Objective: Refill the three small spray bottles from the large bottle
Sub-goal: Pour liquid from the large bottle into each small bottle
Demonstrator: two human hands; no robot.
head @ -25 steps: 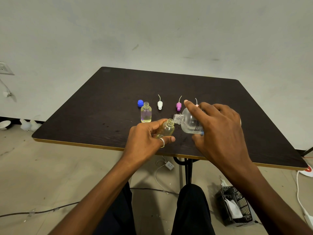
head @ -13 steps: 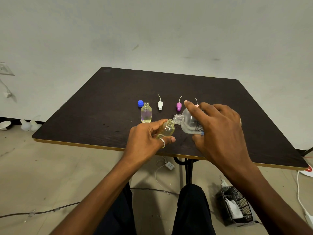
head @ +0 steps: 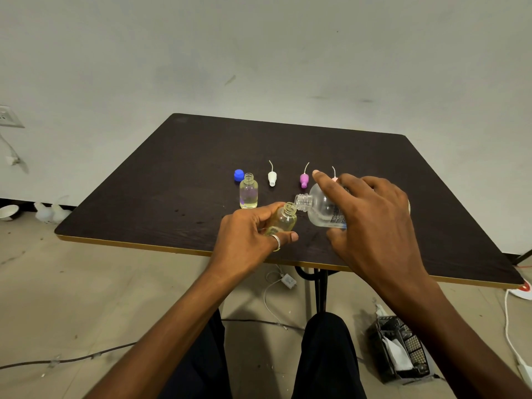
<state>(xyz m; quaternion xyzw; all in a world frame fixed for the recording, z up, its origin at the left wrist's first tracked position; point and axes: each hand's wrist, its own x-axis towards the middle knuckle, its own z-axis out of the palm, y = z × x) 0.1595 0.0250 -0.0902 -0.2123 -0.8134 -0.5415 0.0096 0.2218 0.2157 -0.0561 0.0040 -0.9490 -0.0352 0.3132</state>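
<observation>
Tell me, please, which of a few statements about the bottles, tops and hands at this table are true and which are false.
1. The right hand tilts the large bottle, its mouth at the mouth of the held small bottle in the left hand. True.
2. The blue cap is screwed onto the large bottle. False: it lies on the table beside the standing small bottle.
3. The standing small bottle has no top on. True.
4. The purple spray top is fitted on a bottle. False: it lies loose on the table.
</observation>
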